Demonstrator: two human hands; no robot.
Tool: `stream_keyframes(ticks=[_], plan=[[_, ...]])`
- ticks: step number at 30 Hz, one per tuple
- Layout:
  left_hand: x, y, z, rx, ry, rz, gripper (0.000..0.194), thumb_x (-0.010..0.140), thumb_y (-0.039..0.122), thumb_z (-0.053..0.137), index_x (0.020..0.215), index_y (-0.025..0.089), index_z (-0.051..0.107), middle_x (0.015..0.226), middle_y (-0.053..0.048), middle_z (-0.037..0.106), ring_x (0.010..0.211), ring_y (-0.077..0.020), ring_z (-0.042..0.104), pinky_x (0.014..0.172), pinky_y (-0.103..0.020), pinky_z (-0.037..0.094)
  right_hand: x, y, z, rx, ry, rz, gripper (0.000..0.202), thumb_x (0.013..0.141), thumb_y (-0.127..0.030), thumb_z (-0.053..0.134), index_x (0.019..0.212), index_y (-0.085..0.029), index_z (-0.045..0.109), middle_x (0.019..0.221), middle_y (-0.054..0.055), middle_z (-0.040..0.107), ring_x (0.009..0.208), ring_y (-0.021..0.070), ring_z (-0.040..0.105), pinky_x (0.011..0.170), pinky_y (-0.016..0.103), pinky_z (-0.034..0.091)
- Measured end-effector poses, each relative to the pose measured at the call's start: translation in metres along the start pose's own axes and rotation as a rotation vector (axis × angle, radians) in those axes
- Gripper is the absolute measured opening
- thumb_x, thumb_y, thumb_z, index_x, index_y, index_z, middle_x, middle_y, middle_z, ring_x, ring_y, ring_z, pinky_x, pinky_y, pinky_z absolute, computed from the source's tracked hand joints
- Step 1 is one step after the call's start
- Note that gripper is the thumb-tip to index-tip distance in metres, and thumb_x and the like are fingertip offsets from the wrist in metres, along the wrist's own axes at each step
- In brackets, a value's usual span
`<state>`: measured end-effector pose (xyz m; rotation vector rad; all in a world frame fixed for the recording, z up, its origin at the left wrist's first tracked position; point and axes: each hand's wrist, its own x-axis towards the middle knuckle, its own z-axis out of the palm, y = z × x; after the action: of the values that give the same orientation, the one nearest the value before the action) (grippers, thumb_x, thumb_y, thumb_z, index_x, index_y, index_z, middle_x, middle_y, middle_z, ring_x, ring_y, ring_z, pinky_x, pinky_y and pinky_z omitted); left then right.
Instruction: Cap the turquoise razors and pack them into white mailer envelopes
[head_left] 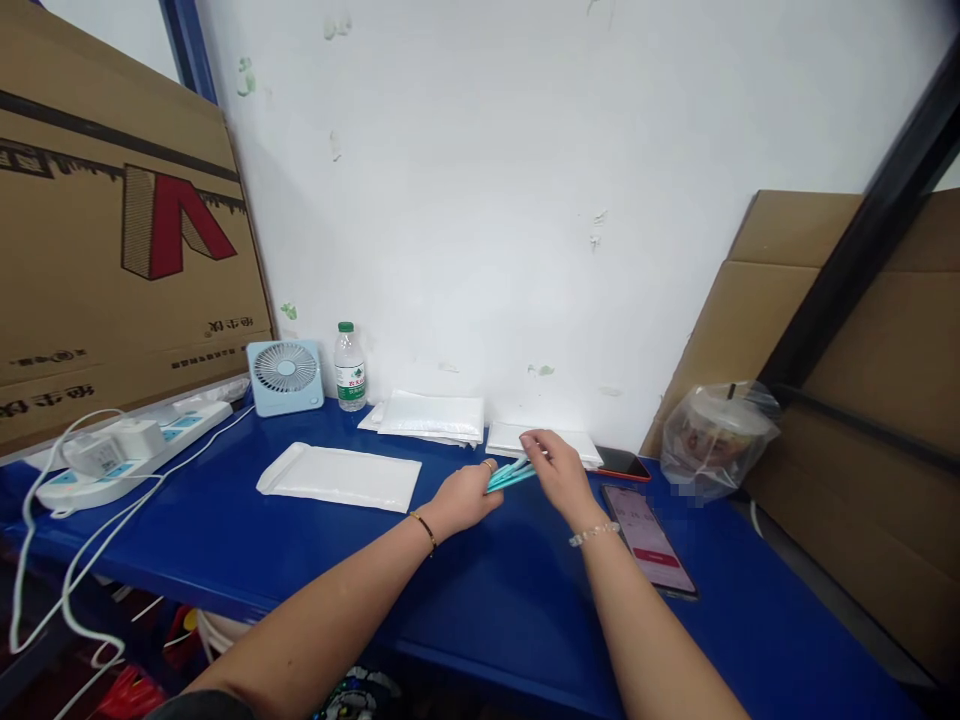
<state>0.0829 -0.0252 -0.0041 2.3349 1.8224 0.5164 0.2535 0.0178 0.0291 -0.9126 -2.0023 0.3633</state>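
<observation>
My left hand (pixel 466 497) is wrapped round one end of several thin turquoise sticks (pixel 514 474), held a little above the blue table. At their other end my right hand (pixel 559 470) has its fingers pressed together on the bundle; its fingertips partly hide that end. A flat white padded envelope (pixel 341 477) lies on the table to the left of my left hand. Behind my hands, by the wall, are a stack of white envelopes (pixel 431 416) and a second white stack (pixel 541 443), partly covered by my right hand.
On the blue table (pixel 480 590), a phone (pixel 651 540) lies beside my right wrist, another phone (pixel 624 463) behind it, and a bagged cup (pixel 716 435) at right. At left are a fan (pixel 286 376), a bottle (pixel 350 370) and a power strip (pixel 142 460) with cables.
</observation>
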Motion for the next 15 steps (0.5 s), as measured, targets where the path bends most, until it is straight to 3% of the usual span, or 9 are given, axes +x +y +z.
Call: stream_keyframes(ticks=[3,6,8,10,13,15], plan=[[0.002,0.004,0.004,-0.164,0.053,0.015,0.019,0.08,0.029,0.047,0.095,0.018,0.052,0.079,-0.005,0.064,0.074,-0.021,0.062,0.06,-0.025,0.041,-0.002,-0.01,0.007,0.162,0.023,-0.053,0.033,0.092,-0.037,0.034,0.098,-0.019,0.061,0.091,0.007,0.064,0.084,0.0191,0.061,0.074,0.03,0.047],[0.001,0.002,0.008,-0.246,0.064,0.028,0.019,0.079,0.029,0.05,0.093,0.017,0.055,0.082,-0.007,0.065,0.076,-0.0218,0.062,0.063,-0.026,0.042,-0.008,-0.026,0.014,0.15,-0.029,-0.217,0.029,0.091,-0.032,0.038,0.108,-0.022,0.059,0.108,0.008,0.06,0.101,0.0204,0.057,0.088,0.034,0.045],[0.001,0.0,0.009,-0.306,0.084,0.039,0.019,0.078,0.028,0.051,0.093,0.016,0.056,0.082,-0.006,0.065,0.075,-0.0208,0.061,0.065,-0.027,0.042,-0.01,-0.033,0.015,0.106,0.024,-0.262,0.031,0.09,-0.031,0.04,0.115,-0.023,0.057,0.124,0.009,0.052,0.116,0.0224,0.047,0.098,0.039,0.039],[0.001,0.0,0.01,-0.381,0.129,0.063,0.018,0.078,0.027,0.051,0.092,0.016,0.056,0.081,-0.005,0.064,0.073,-0.0188,0.06,0.065,-0.026,0.043,-0.012,-0.035,0.015,0.09,0.092,-0.246,0.033,0.09,-0.03,0.041,0.118,-0.023,0.055,0.133,0.008,0.045,0.124,0.0237,0.039,0.104,0.042,0.033],[0.001,0.003,0.008,-0.48,0.206,0.099,0.014,0.078,0.026,0.051,0.087,0.016,0.056,0.08,-0.003,0.064,0.071,-0.0169,0.059,0.063,-0.025,0.043,-0.011,-0.028,0.019,0.207,-0.015,-0.201,0.032,0.091,-0.031,0.04,0.116,-0.025,0.058,0.126,0.007,0.052,0.12,0.0229,0.044,0.104,0.043,0.033],[0.001,0.006,0.005,-0.563,0.254,0.094,0.015,0.078,0.025,0.051,0.09,0.017,0.055,0.082,-0.003,0.064,0.073,-0.0164,0.059,0.065,-0.025,0.044,-0.01,-0.022,0.024,0.41,-0.056,-0.113,0.036,0.089,-0.034,0.044,0.124,-0.026,0.051,0.126,0.007,0.053,0.116,0.0221,0.049,0.101,0.042,0.037]])
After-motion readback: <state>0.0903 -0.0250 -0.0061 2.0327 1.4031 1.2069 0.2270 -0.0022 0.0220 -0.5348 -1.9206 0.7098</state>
